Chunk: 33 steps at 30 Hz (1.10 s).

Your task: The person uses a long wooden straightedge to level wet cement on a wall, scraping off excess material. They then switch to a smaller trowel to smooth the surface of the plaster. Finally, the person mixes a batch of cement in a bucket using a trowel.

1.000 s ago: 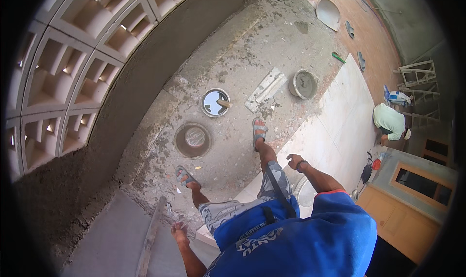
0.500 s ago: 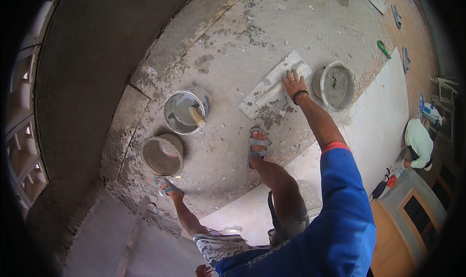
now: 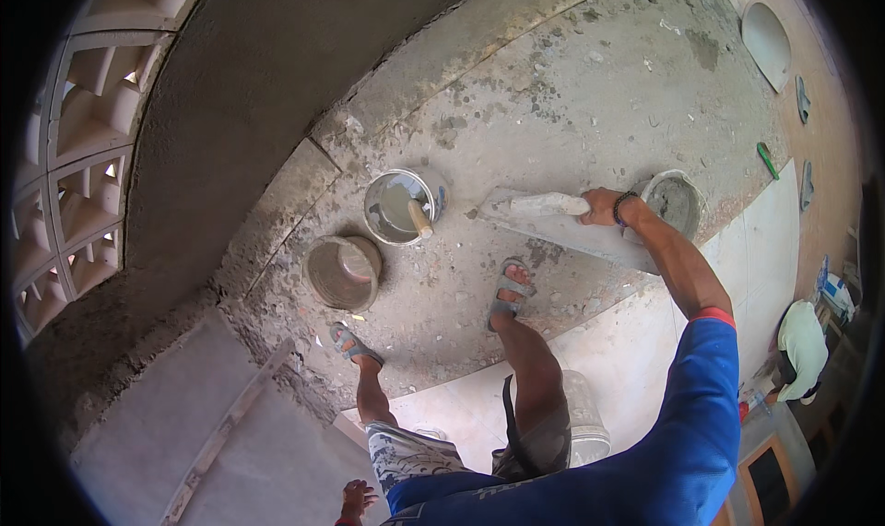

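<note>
Your left hand (image 3: 358, 498) hangs loosely open, empty; right of the pail (image 3: 436, 187), the long float (image 3: 583, 235) slants from upper left to lower right, your right hand (image 3: 602, 207) gripping its handle (image 3: 546, 204) beside the mortar bucket (image 3: 699, 203)

The right hand (image 3: 601, 207) hides 1 end of the float handle (image 3: 544, 205), the forearm (image 3: 678, 260) part of a bucket (image 3: 702, 200).

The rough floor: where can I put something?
Room, slightly gritty, lies between the float and the dark stain, and between the muddy bucket and the right foot. It's crowded where the right hand grips the float beside the mortar bucket, and where the pail stands near the muddy bucket.
</note>
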### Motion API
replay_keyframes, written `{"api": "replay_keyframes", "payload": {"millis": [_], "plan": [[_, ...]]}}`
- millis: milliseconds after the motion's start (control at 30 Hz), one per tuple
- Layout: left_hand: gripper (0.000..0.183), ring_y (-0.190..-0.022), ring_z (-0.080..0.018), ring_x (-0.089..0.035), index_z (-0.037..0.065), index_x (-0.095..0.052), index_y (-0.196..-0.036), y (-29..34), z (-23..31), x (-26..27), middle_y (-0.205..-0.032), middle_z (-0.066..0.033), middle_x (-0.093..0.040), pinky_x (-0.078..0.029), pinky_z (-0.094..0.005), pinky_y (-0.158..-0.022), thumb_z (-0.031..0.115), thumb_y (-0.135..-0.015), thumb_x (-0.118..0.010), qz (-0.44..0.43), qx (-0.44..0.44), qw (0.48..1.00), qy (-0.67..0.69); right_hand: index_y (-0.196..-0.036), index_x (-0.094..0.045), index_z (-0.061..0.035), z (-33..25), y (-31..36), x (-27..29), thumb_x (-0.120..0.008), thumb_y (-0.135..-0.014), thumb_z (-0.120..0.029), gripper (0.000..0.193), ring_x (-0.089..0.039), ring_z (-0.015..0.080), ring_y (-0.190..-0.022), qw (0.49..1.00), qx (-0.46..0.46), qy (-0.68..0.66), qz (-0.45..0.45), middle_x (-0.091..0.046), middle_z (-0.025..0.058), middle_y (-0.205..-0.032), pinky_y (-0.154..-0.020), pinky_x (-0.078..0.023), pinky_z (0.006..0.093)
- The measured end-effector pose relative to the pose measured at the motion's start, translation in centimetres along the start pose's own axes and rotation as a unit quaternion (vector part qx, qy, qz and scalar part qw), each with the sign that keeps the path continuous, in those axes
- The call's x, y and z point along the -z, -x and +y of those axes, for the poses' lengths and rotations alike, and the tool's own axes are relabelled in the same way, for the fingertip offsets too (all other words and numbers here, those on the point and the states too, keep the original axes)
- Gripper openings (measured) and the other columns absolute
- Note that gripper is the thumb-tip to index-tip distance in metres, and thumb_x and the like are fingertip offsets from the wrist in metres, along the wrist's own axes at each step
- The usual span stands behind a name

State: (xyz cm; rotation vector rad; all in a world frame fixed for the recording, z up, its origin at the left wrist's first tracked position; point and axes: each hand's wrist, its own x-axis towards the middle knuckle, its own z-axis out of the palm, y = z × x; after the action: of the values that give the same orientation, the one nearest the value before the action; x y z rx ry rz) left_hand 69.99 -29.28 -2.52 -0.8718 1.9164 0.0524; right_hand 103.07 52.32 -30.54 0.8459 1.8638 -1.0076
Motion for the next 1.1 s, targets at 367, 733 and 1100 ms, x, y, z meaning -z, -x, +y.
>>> {"api": "replay_keyframes", "payload": {"millis": [367,733,1100], "plan": [[0.044,-0.064,-0.0229,-0.064,0.009,-0.044,-0.122,-2.1,4.2,1.8,-0.084,-0.0113,-0.064,-0.046,-0.0313,-0.048,0.025,-0.086,-0.061,-0.056,-0.106,0.987,0.104,-0.096,-0.063,0.0087,-1.9,11.1,-3.5,-0.064,-0.079,-0.037,0.049,-0.066,0.0357,-0.087,0.979,-0.152,0.036,0.13,-0.065,0.0266,-0.094,-0.079,-0.05,0.043],[0.049,-0.061,-0.0254,-0.066,-0.001,-0.047,-0.124,-12.8,-4.4,5.8,-0.089,-0.0177,-0.067,-0.051,-0.0316,-0.049,0.022,-0.084,-0.065,-0.081,-0.174,0.958,0.211,-0.097,-0.058,0.003,-33.0,27.6,-8.2,-0.069,-0.072,-0.024,0.039,-0.065,0.0385,-0.072,0.95,0.118,-0.064,0.282,-0.063,0.0237,-0.073,-0.066,-0.049,0.0436],[0.042,-0.1,-0.0324,-0.058,-0.003,-0.049,-0.122,-9.7,-1.1,29.2,-0.104,-0.0197,-0.059,-0.045,-0.0377,-0.086,0.003,-0.082,-0.058,0.368,-0.339,0.775,0.385,-0.113,-0.051,0.0019,-86.7,14.8,-6.7,-0.067,-0.08,-0.024,0.045,-0.054,0.0132,-0.066,0.807,0.421,-0.283,0.302,-0.057,0.0051,-0.082,-0.057,-0.046,0.029]]}}
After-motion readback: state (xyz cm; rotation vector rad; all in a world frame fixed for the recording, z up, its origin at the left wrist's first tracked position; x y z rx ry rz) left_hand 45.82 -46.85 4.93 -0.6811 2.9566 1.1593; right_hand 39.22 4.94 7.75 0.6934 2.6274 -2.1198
